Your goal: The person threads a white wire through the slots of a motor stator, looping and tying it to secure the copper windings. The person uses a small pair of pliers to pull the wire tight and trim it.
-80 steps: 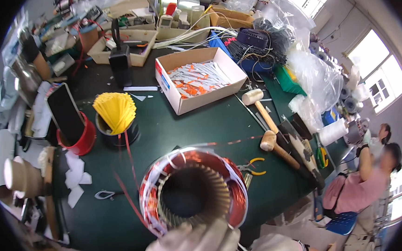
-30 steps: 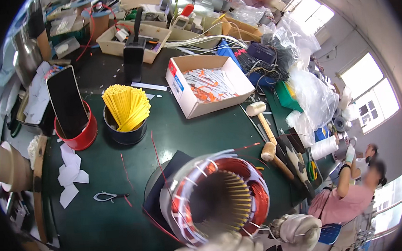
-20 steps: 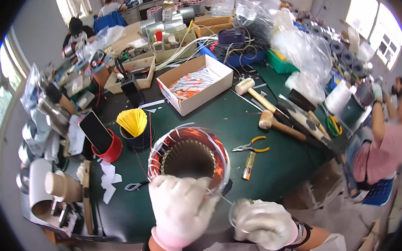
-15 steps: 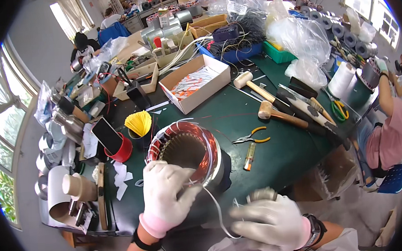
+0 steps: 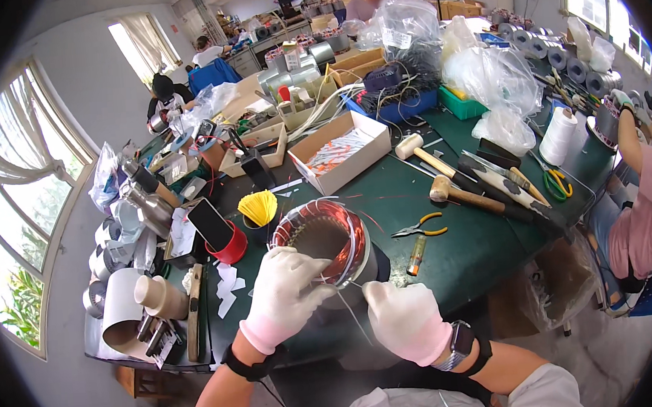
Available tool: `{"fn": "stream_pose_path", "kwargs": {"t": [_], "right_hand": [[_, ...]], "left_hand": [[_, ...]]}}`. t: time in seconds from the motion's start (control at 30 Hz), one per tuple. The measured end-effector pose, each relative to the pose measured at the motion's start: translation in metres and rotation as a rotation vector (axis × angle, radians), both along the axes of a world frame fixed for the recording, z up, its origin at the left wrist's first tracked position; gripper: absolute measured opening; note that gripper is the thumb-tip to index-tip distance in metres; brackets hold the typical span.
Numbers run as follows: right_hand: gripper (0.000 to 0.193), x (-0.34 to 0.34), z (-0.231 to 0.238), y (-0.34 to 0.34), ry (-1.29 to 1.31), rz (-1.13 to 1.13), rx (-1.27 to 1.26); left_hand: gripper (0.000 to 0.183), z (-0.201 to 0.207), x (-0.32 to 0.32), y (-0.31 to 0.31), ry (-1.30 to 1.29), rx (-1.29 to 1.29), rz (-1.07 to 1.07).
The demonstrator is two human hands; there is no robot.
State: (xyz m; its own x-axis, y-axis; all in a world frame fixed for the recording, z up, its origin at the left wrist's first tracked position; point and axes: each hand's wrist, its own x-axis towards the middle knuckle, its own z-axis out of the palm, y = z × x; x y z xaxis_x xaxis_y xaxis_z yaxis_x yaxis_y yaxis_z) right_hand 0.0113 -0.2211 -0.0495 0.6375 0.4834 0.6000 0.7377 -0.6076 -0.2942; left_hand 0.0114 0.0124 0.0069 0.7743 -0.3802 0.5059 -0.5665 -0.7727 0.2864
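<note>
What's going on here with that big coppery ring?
A person in white gloves is working at a green table. Their left hand is at the near rim of the ring of copper wire. Their right hand is closed just beside it, seemingly pinching a white cord at the ring's edge, and a loose length of cord hangs below. The yellow-handled pliers lie to the right, and the bundle of yellow strips stands in a dark pot behind the ring.
</note>
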Motion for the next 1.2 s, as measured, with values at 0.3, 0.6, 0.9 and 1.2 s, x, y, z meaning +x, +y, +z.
{"fn": "stream_pose_path", "kwargs": {"t": [0.3, 0.6, 0.9, 1.2], "right_hand": [[0.018, 0.010, 0.018, 0.006, 0.226, 0.229, 0.002], [0.034, 0.008, 0.027, 0.001, 0.091, 0.046, 0.048], [0.032, 0.044, 0.073, 0.016, 1.158, 0.409, 0.639], [0.014, -0.010, -0.001, -0.009, 0.697, 0.149, 0.585]], "left_hand": [[0.037, 0.002, 0.003, 0.000, -0.092, 0.013, -0.019], [0.061, 0.028, 0.008, 0.001, 0.167, 0.305, 0.050], [0.083, -0.014, -0.022, -0.029, -0.206, 0.006, 0.235], [0.044, -0.021, -0.022, -0.027, -0.254, -0.134, 0.107]]}}
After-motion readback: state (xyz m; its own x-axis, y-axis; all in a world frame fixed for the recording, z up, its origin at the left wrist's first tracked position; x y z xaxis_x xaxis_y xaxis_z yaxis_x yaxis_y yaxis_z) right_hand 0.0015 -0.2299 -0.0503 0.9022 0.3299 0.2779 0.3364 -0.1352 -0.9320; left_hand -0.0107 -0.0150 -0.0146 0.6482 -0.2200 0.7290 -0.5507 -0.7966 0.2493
